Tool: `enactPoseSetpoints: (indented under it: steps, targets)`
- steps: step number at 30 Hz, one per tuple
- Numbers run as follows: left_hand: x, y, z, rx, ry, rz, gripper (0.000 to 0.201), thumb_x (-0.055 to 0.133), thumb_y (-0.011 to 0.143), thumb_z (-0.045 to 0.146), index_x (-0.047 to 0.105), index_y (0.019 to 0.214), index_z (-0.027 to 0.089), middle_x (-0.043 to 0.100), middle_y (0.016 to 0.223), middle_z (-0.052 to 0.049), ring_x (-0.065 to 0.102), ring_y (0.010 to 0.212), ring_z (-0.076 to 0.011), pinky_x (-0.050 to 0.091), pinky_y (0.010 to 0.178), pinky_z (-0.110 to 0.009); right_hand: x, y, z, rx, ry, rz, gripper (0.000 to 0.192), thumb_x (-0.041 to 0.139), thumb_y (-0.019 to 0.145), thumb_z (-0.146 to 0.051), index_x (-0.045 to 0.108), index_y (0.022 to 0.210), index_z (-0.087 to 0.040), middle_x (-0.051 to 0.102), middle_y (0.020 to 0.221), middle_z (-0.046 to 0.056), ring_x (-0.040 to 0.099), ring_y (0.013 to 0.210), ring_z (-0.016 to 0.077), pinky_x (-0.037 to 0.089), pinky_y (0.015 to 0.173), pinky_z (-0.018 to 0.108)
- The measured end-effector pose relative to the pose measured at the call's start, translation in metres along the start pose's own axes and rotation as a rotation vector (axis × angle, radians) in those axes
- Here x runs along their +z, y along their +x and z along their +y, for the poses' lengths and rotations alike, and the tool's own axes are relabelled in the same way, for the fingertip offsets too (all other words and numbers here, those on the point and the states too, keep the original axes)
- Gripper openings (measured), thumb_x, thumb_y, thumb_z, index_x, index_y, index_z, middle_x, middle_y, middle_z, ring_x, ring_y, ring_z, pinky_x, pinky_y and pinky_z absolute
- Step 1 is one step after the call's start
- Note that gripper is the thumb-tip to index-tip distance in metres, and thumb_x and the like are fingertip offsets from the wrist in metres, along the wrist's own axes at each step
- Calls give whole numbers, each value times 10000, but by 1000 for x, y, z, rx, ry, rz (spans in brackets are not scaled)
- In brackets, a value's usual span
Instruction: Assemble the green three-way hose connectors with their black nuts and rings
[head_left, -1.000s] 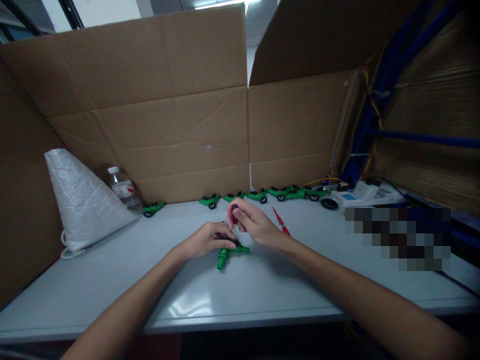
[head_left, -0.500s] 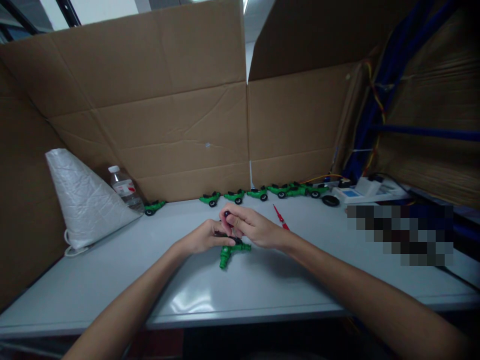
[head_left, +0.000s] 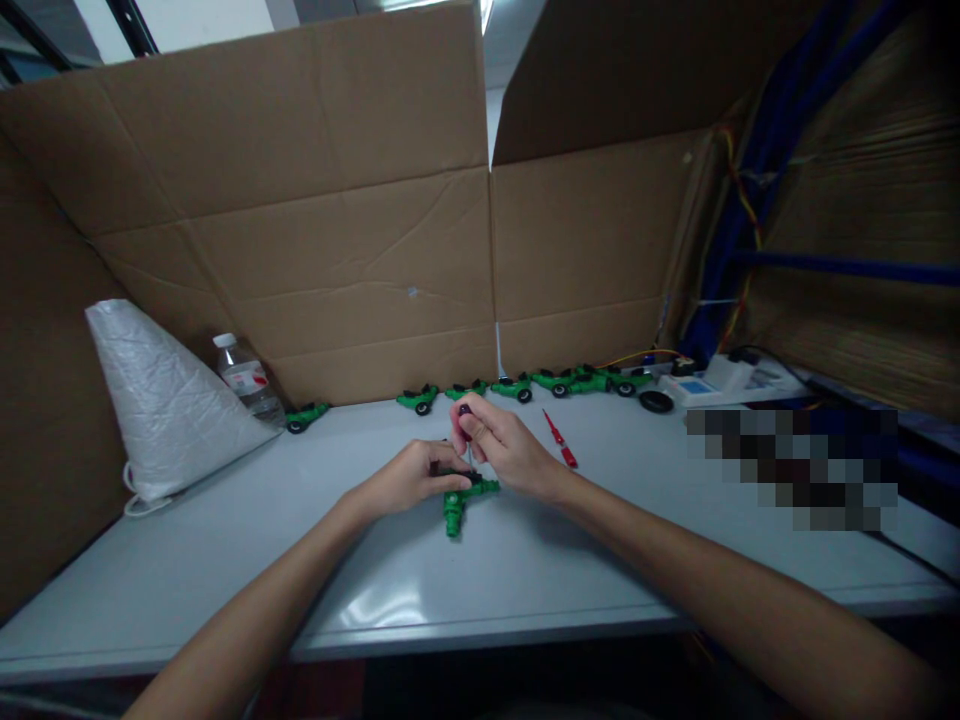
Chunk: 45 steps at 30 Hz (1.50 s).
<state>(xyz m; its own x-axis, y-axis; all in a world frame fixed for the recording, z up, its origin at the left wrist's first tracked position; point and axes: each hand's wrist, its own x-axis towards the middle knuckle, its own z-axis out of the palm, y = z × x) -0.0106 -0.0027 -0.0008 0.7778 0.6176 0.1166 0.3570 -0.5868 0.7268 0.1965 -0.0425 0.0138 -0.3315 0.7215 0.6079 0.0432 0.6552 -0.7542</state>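
Observation:
A green toy vehicle part with a black piece on top lies on the table in front of me. My left hand is closed on it from the left, fingers over the black piece. Above it, my right hand grips the dark handle of a screwdriver. The thin metal shaft points down, its tip at the black piece; the exact contact point is too small to make out. A red pointed tool lies on the table just beyond my right wrist.
Several green toy vehicles with black wheels line the back of the white table. A black ring and a power strip are at the right. A water bottle and a silvery bag stand left. Cardboard walls the back.
My right hand has risen slightly and the screwdriver now stands more upright, with more of its shaft showing. The green part has turned a little under my left hand.

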Motion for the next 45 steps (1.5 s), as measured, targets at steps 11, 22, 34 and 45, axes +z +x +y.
enactPoseSetpoints:
  steps: [11,22,34,45]
  targets:
    - [7,-3,9,-61,70,55,354,690,934,473,576,829,155,494,694,37,423,603,-94,322,550,-203,0,3,14,86,111,155,368,488,1049,-587,529,978,-228,608,763,-29,468,527,101,359,477,215]
    - [-1,0,-1,28,-82,-61,396,749,916,494,804,1038,121,764,978,-117,688,898,-200,528,831,-290,-5,3,4,60,188,22,380,571,1021,-584,551,954,-211,612,768,-25,445,500,85,356,469,218]
    - [-6,-1,-4,36,-179,-158,424,708,945,510,811,1088,124,780,1140,-147,705,1087,-239,534,1002,-349,-18,3,-18,122,250,-311,498,441,1046,-666,574,1015,-187,549,819,-9,466,622,108,378,545,227]
    - [-7,0,-2,37,4,-79,431,691,958,502,802,1158,137,772,1057,-129,699,969,-226,532,895,-317,-18,5,-1,72,210,-188,453,492,1035,-646,546,971,-201,597,819,-8,447,578,99,356,509,220]
